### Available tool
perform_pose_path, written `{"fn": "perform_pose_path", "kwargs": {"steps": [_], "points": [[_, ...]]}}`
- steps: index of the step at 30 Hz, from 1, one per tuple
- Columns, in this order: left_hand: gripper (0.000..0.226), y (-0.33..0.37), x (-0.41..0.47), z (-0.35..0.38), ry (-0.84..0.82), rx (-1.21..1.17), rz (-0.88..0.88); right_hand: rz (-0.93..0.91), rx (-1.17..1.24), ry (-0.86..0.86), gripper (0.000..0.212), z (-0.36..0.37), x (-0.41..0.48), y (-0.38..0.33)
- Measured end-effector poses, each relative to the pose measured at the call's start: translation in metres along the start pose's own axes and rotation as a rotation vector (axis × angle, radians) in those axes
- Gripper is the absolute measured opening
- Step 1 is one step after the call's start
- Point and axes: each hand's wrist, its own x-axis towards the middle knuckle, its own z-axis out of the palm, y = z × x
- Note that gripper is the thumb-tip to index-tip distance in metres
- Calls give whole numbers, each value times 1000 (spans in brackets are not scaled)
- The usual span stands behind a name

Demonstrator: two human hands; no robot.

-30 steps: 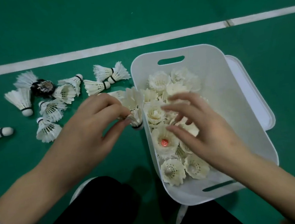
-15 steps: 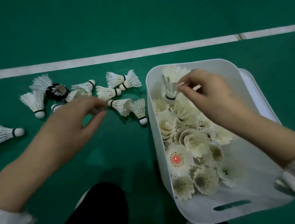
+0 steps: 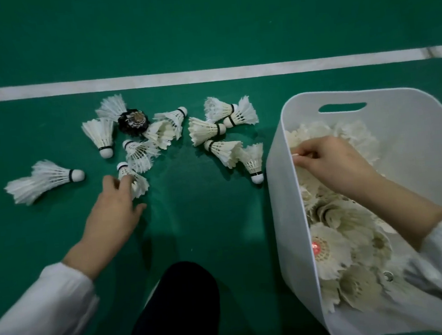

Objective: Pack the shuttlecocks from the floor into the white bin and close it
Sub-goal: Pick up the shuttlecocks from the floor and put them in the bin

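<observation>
green floor point(image 3: 202, 30) | white line point(image 3: 206, 75) | loose shuttlecocks point(image 3: 203, 130) | white bin point(image 3: 288, 215)

White bin point(image 3: 288, 215), open-topped, a slot handle cut in its far wall, stood on the green floor point(image 3: 203, 35) at my right. It held a heap of shuttlecocks point(image 3: 336, 250), white-feathered, most with skirts facing up, one showing a red centre. My right hand point(image 3: 331, 163), fingers curled, pinched feathers at the heap's far end. Left of the bin, loose shuttlecocks point(image 3: 211, 128) lay clustered on their sides, among them one dark shuttlecock point(image 3: 133, 121). A lone shuttlecock point(image 3: 44, 180) lay apart at far left. My left hand point(image 3: 114, 214) touched the nearest shuttlecock point(image 3: 135, 182) with its fingertips.
</observation>
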Motion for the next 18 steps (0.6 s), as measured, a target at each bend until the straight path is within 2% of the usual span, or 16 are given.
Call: {"fn": "perform_pose_path", "kwargs": {"steps": [7, 10, 13, 16, 18], "points": [[18, -13, 13, 2, 177, -15, 58, 56, -132, -29, 18, 1, -9, -6], [8, -16, 11, -2, 206, -117, 77, -30, -260, 172, 21, -14, -24, -23], [6, -11, 1, -13, 166, -375, 91, -261, -148, 363, 18, -19, -50, -62], [9, 2, -13, -21, 13, -684, 44, -516, -61, 261, 25, 16, -62, -106], [10, 13, -21, -24, -113, -934, -2, -570, -76, 64, 32, 55, -59, -124]]}}
